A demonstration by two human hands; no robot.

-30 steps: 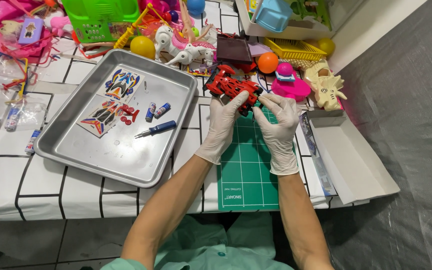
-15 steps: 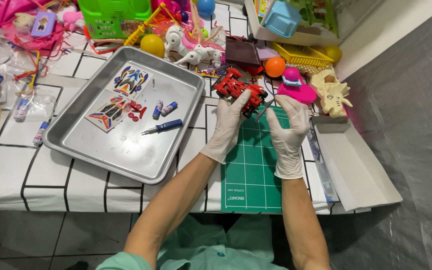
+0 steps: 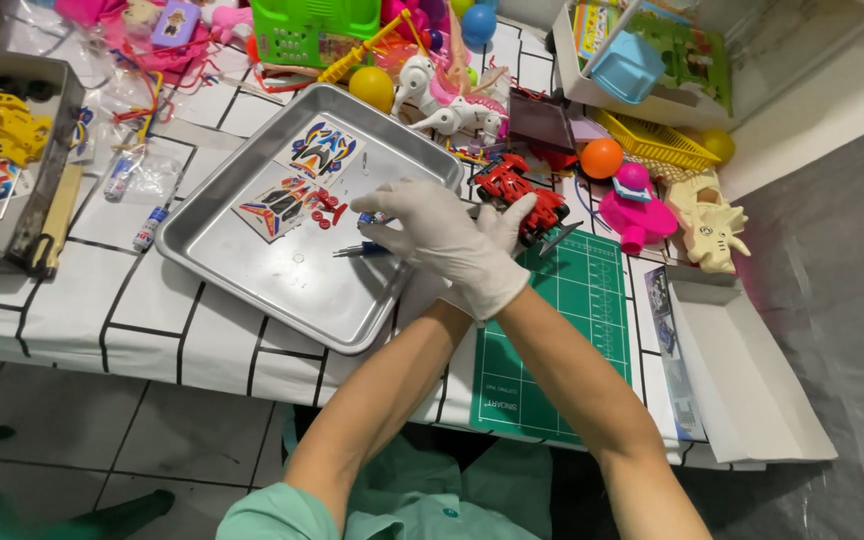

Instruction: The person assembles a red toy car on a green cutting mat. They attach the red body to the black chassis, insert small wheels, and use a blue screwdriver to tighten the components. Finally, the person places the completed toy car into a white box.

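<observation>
Both hands wear white gloves and my arms are crossed. My left hand [image 3: 505, 222] grips a red toy car [image 3: 517, 190] at the top edge of the green cutting mat [image 3: 572, 330]. My right hand [image 3: 430, 232] reaches leftward over the right part of the metal tray [image 3: 252, 290], fingers curled down over small blue parts [image 3: 372, 217] and a screwdriver whose tip [image 3: 350, 250] sticks out beneath the palm. Whether the fingers grip anything is hidden. Two sticker sheets [image 3: 322, 150] and small red pieces [image 3: 327, 207] lie in the tray to the left of that hand.
Toys crowd the back: green basket [image 3: 317, 30], yellow ball [image 3: 372, 88], white toy horse [image 3: 442, 100], orange ball [image 3: 602, 157], pink toy [image 3: 637, 210], beige dinosaur [image 3: 707, 225]. An open white box [image 3: 742, 370] lies right; a grey bin [image 3: 47, 150] with yellow parts stands left.
My right hand has left the car and crossed over my left arm to the tray. The left hand still has the red car. The camera moved closer.
</observation>
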